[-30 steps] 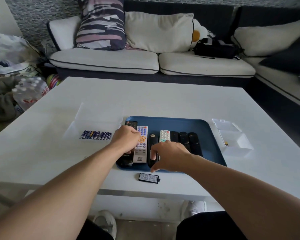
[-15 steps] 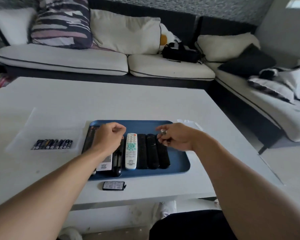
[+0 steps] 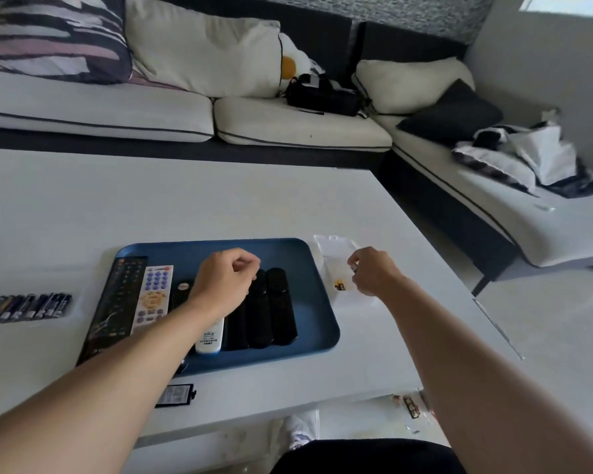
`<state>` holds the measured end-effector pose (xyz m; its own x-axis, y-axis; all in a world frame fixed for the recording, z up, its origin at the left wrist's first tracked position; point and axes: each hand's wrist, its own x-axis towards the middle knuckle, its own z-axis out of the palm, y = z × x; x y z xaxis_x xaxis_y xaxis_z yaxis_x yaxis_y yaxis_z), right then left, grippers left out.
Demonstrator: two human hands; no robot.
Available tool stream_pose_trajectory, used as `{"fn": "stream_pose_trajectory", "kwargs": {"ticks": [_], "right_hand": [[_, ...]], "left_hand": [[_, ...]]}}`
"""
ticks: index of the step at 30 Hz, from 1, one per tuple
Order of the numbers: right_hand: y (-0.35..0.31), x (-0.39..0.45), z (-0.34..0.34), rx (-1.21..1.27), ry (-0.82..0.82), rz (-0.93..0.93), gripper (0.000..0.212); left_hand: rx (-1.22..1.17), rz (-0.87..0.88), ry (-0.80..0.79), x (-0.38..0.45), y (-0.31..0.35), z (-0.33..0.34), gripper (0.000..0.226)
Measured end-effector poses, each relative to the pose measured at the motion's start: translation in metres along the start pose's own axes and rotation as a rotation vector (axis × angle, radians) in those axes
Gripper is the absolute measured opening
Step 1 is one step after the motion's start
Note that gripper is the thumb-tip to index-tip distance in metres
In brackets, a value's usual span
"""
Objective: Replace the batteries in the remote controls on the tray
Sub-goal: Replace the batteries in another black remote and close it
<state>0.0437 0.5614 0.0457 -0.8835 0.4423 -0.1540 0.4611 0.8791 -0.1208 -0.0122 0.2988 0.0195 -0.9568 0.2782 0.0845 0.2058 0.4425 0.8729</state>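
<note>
The right hand [image 3: 370, 273] pinches a small metallic thing, too small to identify, over the clear box [image 3: 336, 254]. The left hand [image 3: 225, 285], fingers curled and holding nothing, hovers above the remotes [image 3: 274, 309] on the tray [image 3: 308, 268].

A white table [image 3: 220, 206] fills the foreground. Behind the table runs a corner sofa [image 3: 93, 107] with white seat cushions on a dark frame. On the sofa, at its left end, leans a striped pillow [image 3: 52, 32]; beside that a cream pillow [image 3: 202, 49]. A black bag [image 3: 322, 94] sits near the sofa's corner, with a dark cushion [image 3: 452, 111] and crumpled clothes [image 3: 521, 159] on its right wing.
</note>
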Motion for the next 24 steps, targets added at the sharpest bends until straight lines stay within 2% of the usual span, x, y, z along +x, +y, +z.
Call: {"fn": "stream_pose_trajectory", "kwargs": {"ticks": [5, 20, 24], "right_hand": [[0.000, 0.012, 0.018, -0.021, -0.020, 0.048, 0.028], [0.010, 0.011, 0.024, -0.026, 0.007, 0.088, 0.028], [-0.007, 0.001, 0.006, -0.008, 0.103, 0.072, 0.028]], "left_hand": [[-0.013, -0.002, 0.025, 0.005, 0.002, 0.012, 0.012], [-0.017, -0.008, 0.096, 0.005, -0.004, -0.003, 0.013], [-0.024, -0.006, 0.139, -0.002, -0.007, -0.022, 0.013]]}}
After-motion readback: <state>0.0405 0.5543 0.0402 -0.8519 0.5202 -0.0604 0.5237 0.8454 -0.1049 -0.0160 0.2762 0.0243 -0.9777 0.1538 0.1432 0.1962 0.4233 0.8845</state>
